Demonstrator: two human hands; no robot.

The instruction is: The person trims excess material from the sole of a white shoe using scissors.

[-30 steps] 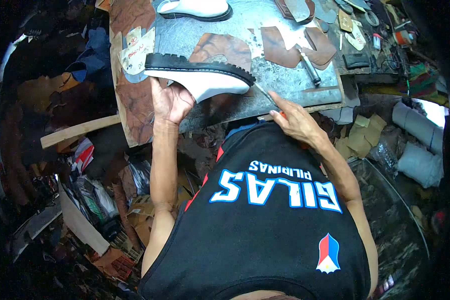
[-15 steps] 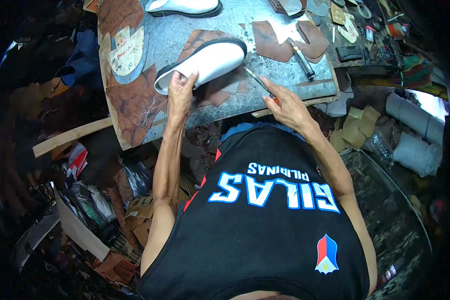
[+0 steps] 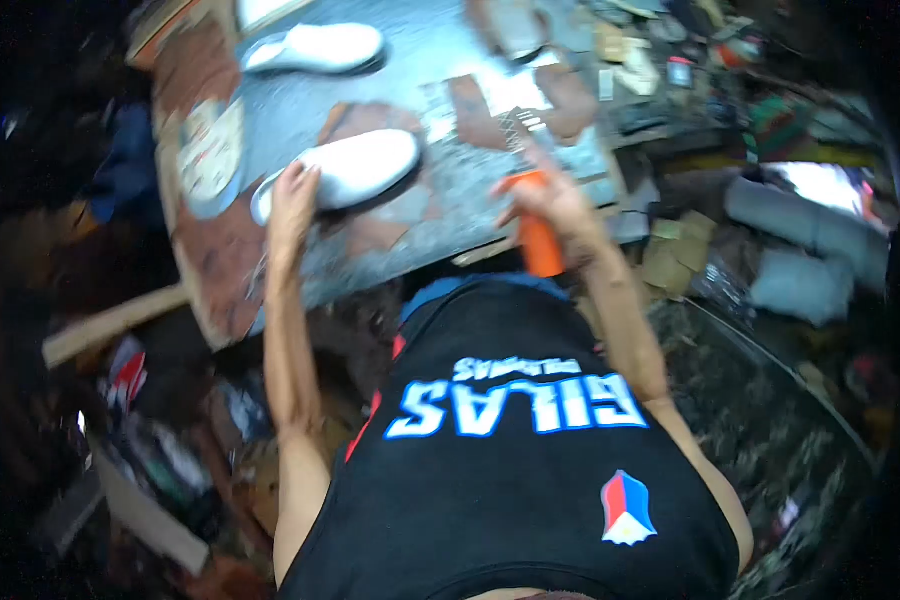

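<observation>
- While the whole frame is motion-blurred, the grey tabletop (image 3: 440, 45) fills the upper middle, with brown leather pieces (image 3: 225, 250) lying along its left edge.
- Upper left of centre, a white shoe (image 3: 355, 165) with a dark sole lies on the tabletop; a second white shoe (image 3: 315, 45) lies well above it near the top edge.
- At the shoe's left end, the left hand (image 3: 292, 195) has its fingers curled onto the heel, touching it.
- Right of centre, the right hand (image 3: 550, 200) is closed around an orange-handled tool (image 3: 538, 235), handle pointing down in the frame; its tip is too blurred to tell.
</observation>
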